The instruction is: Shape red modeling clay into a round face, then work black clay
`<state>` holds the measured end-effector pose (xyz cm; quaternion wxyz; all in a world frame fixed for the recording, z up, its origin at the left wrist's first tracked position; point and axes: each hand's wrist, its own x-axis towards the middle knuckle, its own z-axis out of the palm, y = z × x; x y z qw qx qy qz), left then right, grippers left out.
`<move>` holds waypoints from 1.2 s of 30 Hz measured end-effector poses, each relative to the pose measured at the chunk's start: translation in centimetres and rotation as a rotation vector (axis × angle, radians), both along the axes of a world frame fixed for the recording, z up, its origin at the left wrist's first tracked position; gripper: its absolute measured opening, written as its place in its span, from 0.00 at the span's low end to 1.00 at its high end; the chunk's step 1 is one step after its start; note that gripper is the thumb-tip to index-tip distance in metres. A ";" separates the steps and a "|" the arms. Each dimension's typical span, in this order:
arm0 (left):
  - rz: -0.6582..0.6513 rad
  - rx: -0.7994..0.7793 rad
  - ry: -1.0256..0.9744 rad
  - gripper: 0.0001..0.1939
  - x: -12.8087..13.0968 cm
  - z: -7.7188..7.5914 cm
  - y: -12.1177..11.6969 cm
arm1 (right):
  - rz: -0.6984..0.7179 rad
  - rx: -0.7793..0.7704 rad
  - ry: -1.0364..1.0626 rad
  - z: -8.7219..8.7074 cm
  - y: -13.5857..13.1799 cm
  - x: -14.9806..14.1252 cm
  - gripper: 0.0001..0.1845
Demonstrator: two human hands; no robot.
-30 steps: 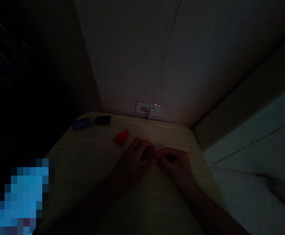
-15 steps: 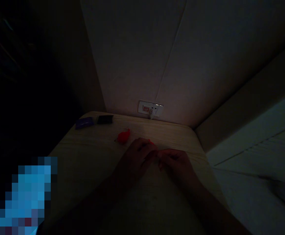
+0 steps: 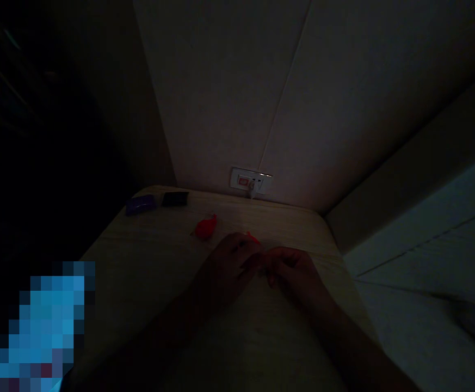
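In the dim head view my left hand (image 3: 227, 267) is low over the wooden tabletop, its fingers closed around a small bright red thing (image 3: 252, 238). Only the upper edge of that thing shows past the fingers; its kind cannot be made out. My right hand (image 3: 294, 269) meets the left one fingertip to fingertip, thumb and fingers pinched together. What lies in this pinch is hidden by the dark. Left of the hands a second red object (image 3: 205, 227), rounded with a narrow twisted end, rests on the table.
A purple packet (image 3: 140, 204) and a black flat piece (image 3: 174, 199) lie at the far left of the table (image 3: 139, 261). On the wall behind is a socket plate (image 3: 241, 178) with a plug in it. A blurred blue patch (image 3: 41, 326) glows at lower left.
My right fingers have shifted slightly, curling closer against the left fingertips. My left hand has dipped a little. The things on the table stay where they were.
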<state>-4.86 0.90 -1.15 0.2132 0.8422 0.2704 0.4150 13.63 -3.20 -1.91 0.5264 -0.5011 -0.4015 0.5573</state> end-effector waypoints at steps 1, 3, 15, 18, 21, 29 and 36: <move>0.002 -0.012 -0.001 0.08 0.0 0.0 0.0 | 0.004 0.004 -0.016 0.1 0.0 0.0 0.10; -0.006 -0.032 0.000 0.07 -0.1 0.0 0.1 | 0.010 -0.001 -0.044 0.1 -0.1 0.1 0.10; -0.025 -0.128 0.012 0.11 -0.1 -0.5 0.1 | -0.097 0.059 -0.252 0.1 -0.2 -0.2 0.03; -0.023 -0.132 0.008 0.13 -0.1 -0.8 0.1 | -0.093 0.094 -0.279 0.6 -0.4 -0.4 0.04; -0.002 -0.137 0.006 0.15 -0.1 -0.9 0.1 | -0.071 0.141 -0.282 1.0 -0.5 -0.5 0.04; 0.232 -0.234 -0.047 0.14 -0.3 -0.1 0.6 | -0.108 0.153 -0.058 0.2 -0.2 0.5 0.09; 0.483 -0.376 -0.159 0.17 -1.0 0.1 1.5 | -0.233 0.067 0.170 0.6 0.7 2.0 0.10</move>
